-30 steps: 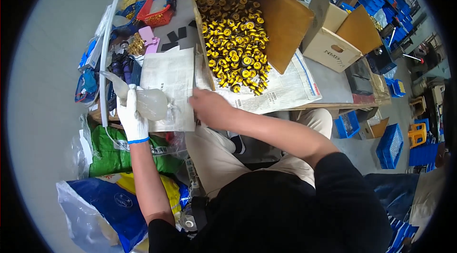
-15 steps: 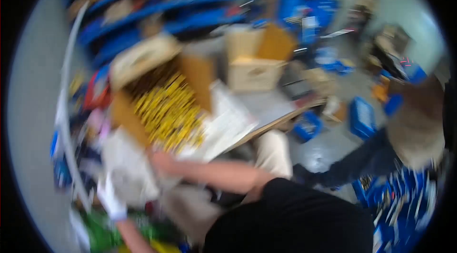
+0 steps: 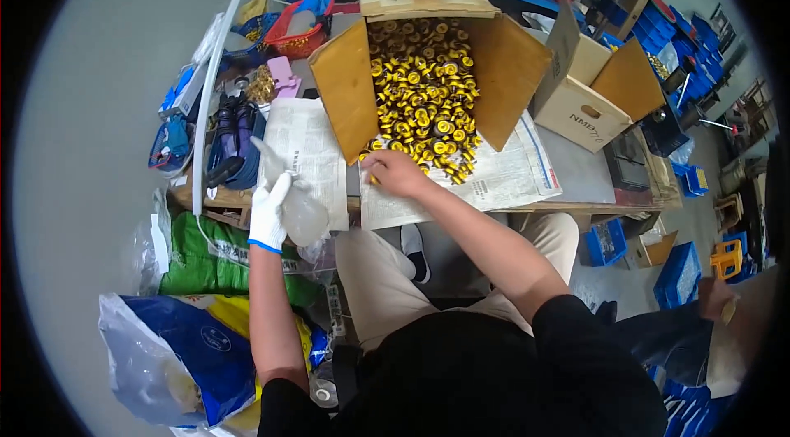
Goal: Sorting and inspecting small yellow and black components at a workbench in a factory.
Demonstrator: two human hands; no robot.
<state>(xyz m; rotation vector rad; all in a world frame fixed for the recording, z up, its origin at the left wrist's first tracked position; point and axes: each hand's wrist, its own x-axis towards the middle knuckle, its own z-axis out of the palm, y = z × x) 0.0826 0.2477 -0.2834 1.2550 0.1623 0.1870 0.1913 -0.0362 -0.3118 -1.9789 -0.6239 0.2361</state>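
Fingers of gloved left hand [image 3: 269, 208] hold a translucent bag [image 3: 306, 219], near left; right hand [image 3: 398, 174], fingers curled at heaped yellow-black parts' [image 3: 424, 108] near-left edge, grip unclear. Careless sweep could scatter loose ones.

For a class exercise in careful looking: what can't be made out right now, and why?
In the head view:
- Whether the right hand holds anything: its back hides this.
- Contents of the bag in the left hand: cloudy plastic blurs them.
- Bottom of the box: covered by yellow parts.
- The co-worker: cut off by the right rim.
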